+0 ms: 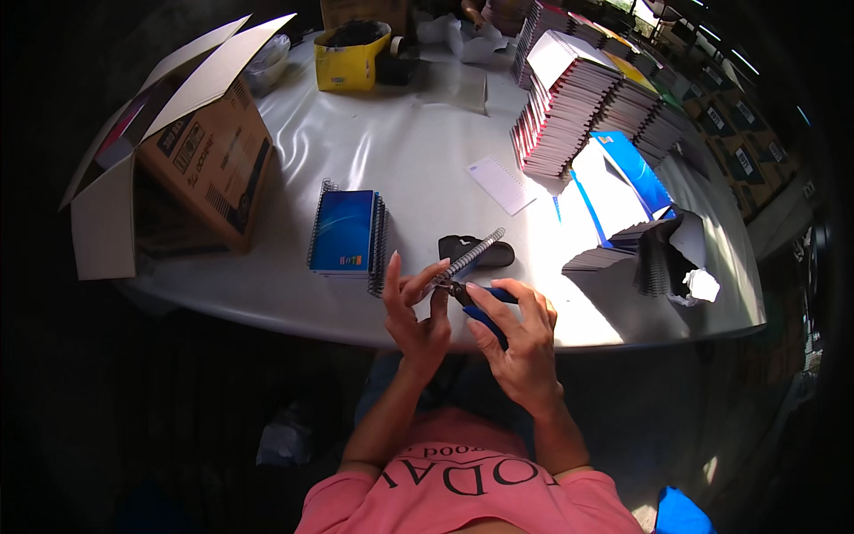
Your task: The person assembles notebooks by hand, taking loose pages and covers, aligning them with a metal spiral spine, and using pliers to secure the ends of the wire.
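Near the table's front edge, my left hand pinches the near end of a wire spiral, with its other fingers spread. The spiral appears to bind a small notebook seen edge-on, though its pages hardly show. My right hand is closed round blue-handled pliers, whose dark jaws touch or nearly touch the spiral's end by my left fingertips. Behind the spiral lies a black object like a case. Left of my hands sits a small stack of blue spiral notebooks.
An open cardboard box stands at the left of the white-covered table. At the back is a yellow container. Tall notebook stacks and blue-covered notebooks occupy the right, with a loose white sheet nearby. Someone's hand shows at the far edge.
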`<state>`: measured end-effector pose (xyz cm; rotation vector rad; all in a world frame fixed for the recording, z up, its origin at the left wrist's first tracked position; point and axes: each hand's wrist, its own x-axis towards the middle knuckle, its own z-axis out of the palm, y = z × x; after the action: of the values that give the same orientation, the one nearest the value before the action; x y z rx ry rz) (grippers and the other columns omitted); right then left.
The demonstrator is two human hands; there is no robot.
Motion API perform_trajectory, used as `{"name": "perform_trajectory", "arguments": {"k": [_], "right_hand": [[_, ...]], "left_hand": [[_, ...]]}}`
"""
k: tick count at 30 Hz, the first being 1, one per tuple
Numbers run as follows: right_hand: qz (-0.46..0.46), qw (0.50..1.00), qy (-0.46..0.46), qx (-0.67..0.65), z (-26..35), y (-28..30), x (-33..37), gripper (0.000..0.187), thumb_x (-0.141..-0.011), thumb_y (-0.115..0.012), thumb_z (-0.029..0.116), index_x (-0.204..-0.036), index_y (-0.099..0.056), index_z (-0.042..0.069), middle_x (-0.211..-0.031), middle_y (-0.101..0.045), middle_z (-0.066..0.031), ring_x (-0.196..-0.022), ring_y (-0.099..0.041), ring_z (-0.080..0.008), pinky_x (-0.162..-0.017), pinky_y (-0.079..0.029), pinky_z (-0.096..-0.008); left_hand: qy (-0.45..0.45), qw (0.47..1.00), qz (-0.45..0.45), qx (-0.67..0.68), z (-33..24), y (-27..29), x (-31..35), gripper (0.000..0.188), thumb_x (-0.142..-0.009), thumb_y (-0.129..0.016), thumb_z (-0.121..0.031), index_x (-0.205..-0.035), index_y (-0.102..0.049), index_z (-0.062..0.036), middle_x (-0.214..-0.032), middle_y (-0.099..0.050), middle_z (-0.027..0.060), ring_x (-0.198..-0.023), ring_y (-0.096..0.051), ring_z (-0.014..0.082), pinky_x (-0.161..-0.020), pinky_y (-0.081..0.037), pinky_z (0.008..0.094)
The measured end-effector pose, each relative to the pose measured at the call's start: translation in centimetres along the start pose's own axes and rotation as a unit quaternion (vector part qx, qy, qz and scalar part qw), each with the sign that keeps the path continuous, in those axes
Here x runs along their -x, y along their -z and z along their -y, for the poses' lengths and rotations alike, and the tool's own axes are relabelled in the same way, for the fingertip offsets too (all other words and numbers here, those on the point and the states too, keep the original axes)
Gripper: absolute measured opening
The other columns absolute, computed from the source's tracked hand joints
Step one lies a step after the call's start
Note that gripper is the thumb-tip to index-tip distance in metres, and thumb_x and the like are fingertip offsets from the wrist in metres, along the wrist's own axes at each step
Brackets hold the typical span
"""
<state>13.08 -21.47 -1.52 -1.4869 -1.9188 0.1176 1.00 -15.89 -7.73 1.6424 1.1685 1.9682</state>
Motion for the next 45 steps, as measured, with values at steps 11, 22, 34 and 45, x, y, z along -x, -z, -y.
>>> {"name": "perform_trajectory", "arguments": {"k": [11,22,34,45], "right_hand": [[0.157,0.907,-0.159,-0.357,-0.9,0.1,0.2,0.031,-0.092,-0.054,0.028,-0.120,-0.058,0.013,-0.094,-0.057,-0.0105,-0.087,-0.058,-0.0271,-0.075,-0.045,-0.0415],[0.095,0.972,-0.202,0.068,-7.6,0.0,3.6,0.037,-0.093,-0.049,0.032,-0.124,-0.054,0.011,-0.115,-0.051,-0.0163,-0.113,-0.048,-0.0303,-0.099,-0.033,-0.0495],[0.051,0.984,0.155,-0.069,-1.7,-0.6,-5.8,0.050,-0.073,-0.076,0.015,-0.119,-0.058,0.011,-0.110,-0.061,-0.0106,-0.101,-0.060,-0.0266,-0.091,-0.044,-0.0439],[0.035,0.883,-0.057,-0.465,-4.9,-2.1,-14.6,0.043,-0.086,-0.053,-0.002,-0.129,-0.049,0.003,-0.112,-0.059,-0.0075,-0.103,-0.054,-0.0131,-0.094,-0.039,-0.0263]], "left_hand": [[-0.081,0.996,0.027,-0.021,1.0,0.0,0.3,0.073,-0.074,-0.059,0.016,-0.138,-0.029,-0.0020,-0.106,-0.068,0.0087,-0.074,-0.047,0.0173,-0.075,-0.042,0.0284],[0.081,0.987,-0.069,0.118,0.5,1.1,-0.5,0.069,-0.085,-0.059,0.005,-0.141,-0.021,-0.0089,-0.119,-0.046,0.0088,-0.088,-0.047,0.0117,-0.082,-0.041,0.0237],[-0.017,0.983,0.160,0.084,-2.7,6.1,-5.0,0.050,-0.077,-0.072,-0.001,-0.120,-0.048,-0.0048,-0.111,-0.056,0.0106,-0.100,-0.053,0.0176,-0.084,-0.041,0.0306],[0.237,0.952,0.038,-0.189,8.8,13.5,-8.8,0.044,-0.083,-0.068,-0.026,-0.116,-0.055,0.0012,-0.103,-0.061,0.0142,-0.090,-0.060,0.0206,-0.079,-0.047,0.0310]]}}
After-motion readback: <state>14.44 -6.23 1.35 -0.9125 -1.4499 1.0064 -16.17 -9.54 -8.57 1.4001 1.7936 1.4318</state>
